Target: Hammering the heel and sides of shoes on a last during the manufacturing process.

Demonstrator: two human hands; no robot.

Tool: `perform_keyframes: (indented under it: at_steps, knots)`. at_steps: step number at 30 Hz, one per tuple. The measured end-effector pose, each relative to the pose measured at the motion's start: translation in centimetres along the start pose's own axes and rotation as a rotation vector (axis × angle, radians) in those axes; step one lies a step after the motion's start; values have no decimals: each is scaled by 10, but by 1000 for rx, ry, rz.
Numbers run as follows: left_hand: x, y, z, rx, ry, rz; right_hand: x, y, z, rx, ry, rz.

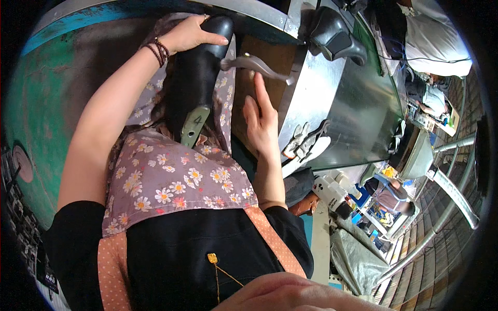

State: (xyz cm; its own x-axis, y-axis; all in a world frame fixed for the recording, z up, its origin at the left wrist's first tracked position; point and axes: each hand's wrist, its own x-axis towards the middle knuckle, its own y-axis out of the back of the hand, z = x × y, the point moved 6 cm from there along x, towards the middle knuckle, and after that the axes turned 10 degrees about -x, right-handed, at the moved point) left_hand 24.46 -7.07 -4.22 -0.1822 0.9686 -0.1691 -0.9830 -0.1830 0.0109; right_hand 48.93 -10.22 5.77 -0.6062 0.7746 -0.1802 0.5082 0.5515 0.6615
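My flowered apron (171, 179) covers my lap; over it lies a black boot (193, 80), a green last (196, 124) showing in its near opening. My left hand (191, 35) grips the rounded far end. My right hand (263, 122) is at a metal hammer (254, 63); I cannot tell whether it is closed. Beyond stretches the metal counter (314, 93).
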Motion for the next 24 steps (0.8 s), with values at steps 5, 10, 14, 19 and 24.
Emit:
perform_keyframes:
  at_steps: [5, 10, 14, 19, 24]
  knots:
    - [-11, 1, 11, -90, -19, -45, -23, 4, -11, -22, 54, 57]
    - [-23, 0, 27, 22, -132, 37, -24, 9, -40, -121, 243, 151]
    - [-33, -3, 47, 91, -146, 68, -42, 4, -40, -164, 279, 183]
    - [-39, -5, 49, 208, -118, 111, -40, -3, -48, -191, 245, 81]
    - [-43, -7, 55, 223, -159, 151, -45, -8, -58, -246, 237, 45]
